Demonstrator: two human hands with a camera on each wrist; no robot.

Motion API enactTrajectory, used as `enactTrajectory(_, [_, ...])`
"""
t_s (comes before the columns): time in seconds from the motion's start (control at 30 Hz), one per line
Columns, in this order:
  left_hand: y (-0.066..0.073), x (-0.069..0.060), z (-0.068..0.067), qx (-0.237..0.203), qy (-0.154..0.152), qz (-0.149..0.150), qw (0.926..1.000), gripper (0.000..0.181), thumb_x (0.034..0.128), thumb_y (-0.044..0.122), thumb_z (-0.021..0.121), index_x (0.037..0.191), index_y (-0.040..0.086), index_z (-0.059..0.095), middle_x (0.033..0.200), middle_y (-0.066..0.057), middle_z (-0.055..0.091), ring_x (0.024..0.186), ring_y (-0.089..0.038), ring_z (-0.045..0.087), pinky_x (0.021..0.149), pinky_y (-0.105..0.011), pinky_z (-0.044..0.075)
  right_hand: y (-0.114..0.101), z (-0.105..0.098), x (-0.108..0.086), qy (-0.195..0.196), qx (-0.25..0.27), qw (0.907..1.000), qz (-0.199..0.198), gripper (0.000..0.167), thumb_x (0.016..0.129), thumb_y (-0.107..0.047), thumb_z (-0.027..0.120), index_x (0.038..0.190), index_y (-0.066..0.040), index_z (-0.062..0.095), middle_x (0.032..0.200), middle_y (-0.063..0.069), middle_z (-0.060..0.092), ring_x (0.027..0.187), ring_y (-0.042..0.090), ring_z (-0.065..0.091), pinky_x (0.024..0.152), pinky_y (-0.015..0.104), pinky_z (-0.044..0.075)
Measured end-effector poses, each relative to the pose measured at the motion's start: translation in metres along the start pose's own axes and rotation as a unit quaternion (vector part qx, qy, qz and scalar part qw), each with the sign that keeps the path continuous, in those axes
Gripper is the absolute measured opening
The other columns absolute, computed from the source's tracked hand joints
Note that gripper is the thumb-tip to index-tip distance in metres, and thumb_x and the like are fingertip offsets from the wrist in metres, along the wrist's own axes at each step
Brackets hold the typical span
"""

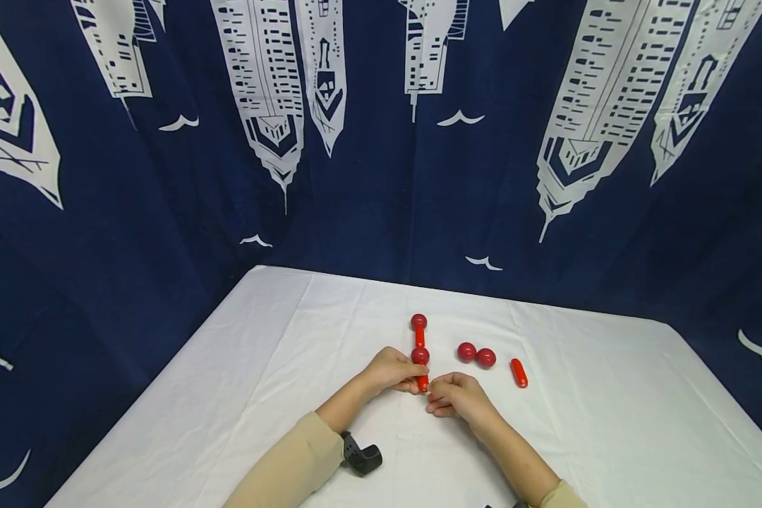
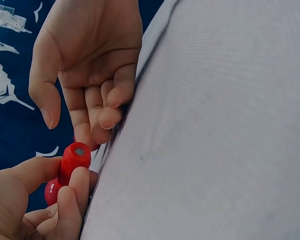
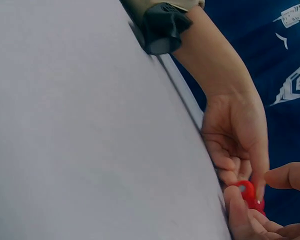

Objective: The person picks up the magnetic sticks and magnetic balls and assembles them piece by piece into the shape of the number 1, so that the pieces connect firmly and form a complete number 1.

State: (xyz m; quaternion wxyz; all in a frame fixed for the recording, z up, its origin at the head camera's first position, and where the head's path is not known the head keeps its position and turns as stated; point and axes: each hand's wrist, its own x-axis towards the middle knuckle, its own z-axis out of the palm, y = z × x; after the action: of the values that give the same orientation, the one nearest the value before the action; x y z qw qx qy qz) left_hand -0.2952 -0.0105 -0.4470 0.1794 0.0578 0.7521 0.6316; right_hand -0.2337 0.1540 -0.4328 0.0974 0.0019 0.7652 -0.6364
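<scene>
A: What is the left hand point(image 1: 390, 370) holding?

B: The near rod point(image 1: 422, 383), pinched between thumb and fingers. It's slim, bright red and glossy, and the left wrist view shows a small grey disc point(image 2: 79, 151) set in its blunt end.

A: Is it part of something longer?

B: It sits in a line, end to end: near rod, middle ball point(image 1: 420, 355), far rod point(image 1: 420, 338), far ball point(image 1: 419, 322). The line runs away from the hands. Both balls are smooth and a deeper red.

A: And the right hand point(image 1: 462, 396)?

B: Just right of the near rod's closer end. Its fingers are loosely bent, the thumb apart, gripping nothing; whether a fingertip brushes the rod, I can't tell.

A: Any other pieces?

B: Two loose balls point(image 1: 466, 352) side by side beyond the right hand, and a loose rod point(image 1: 518, 372) with rounded ends farther right. All lie on a white cloth point(image 1: 317, 321), lightly creased, before a navy fabric backdrop point(image 1: 368, 219) printed with upside-down white buildings.
</scene>
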Motion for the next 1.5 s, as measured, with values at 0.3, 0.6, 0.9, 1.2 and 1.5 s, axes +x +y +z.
enactTrajectory(0.3, [0.000,-0.001,0.000,-0.003,0.001,-0.002,1.0000,0.021,0.0853,0.011,0.075,0.073,-0.004,0.070,0.054,-0.005,0.063,0.044,-0.004,0.058,0.044,-0.009,0.044,-0.014,-0.024,0.006,0.032,-0.049,0.9982,-0.011,0.024,0.091,-0.008,0.060,0.104,0.012,0.058,0.083,0.013,0.067,0.070,0.023,0.068,0.067,0.033,0.060])
enactTrajectory(0.6, [0.000,-0.002,0.000,0.006,0.007,-0.006,0.9999,0.022,0.0853,0.013,0.075,0.072,-0.004,0.070,0.053,-0.005,0.062,0.042,-0.004,0.057,0.042,-0.007,0.041,-0.033,-0.049,0.014,0.029,-0.097,0.9929,-0.061,0.026,0.095,-0.011,0.059,0.108,0.011,0.057,0.092,0.015,0.067,0.074,0.019,0.068,0.071,0.032,0.059])
enactTrajectory(0.9, [-0.002,-0.001,0.001,0.017,0.013,-0.005,0.9998,0.021,0.0855,0.014,0.075,0.075,-0.003,0.071,0.053,-0.004,0.062,0.043,-0.004,0.057,0.044,-0.007,0.041,-0.045,-0.063,0.025,0.039,-0.155,0.9845,-0.072,0.028,0.094,-0.012,0.060,0.109,0.011,0.056,0.092,0.017,0.068,0.071,0.016,0.065,0.069,0.029,0.058])
enactTrajectory(1.2, [-0.002,-0.002,0.000,0.007,0.009,-0.005,0.9999,0.021,0.0856,0.014,0.075,0.074,-0.004,0.071,0.053,-0.004,0.061,0.043,-0.004,0.057,0.044,-0.007,0.042,-0.047,-0.071,0.040,0.078,-0.189,0.9683,-0.143,0.028,0.095,-0.014,0.062,0.111,0.008,0.059,0.098,0.017,0.068,0.084,0.027,0.067,0.072,0.024,0.055])
enactTrajectory(1.5, [-0.002,-0.002,0.001,0.010,0.010,-0.004,0.9999,0.022,0.0856,0.014,0.075,0.074,-0.004,0.071,0.052,-0.004,0.061,0.043,-0.003,0.057,0.043,-0.007,0.041,-0.026,-0.079,0.057,0.077,-0.317,0.9271,-0.185,0.032,0.090,-0.015,0.068,0.114,0.006,0.061,0.103,0.016,0.067,0.099,0.032,0.062,0.087,0.047,0.051])
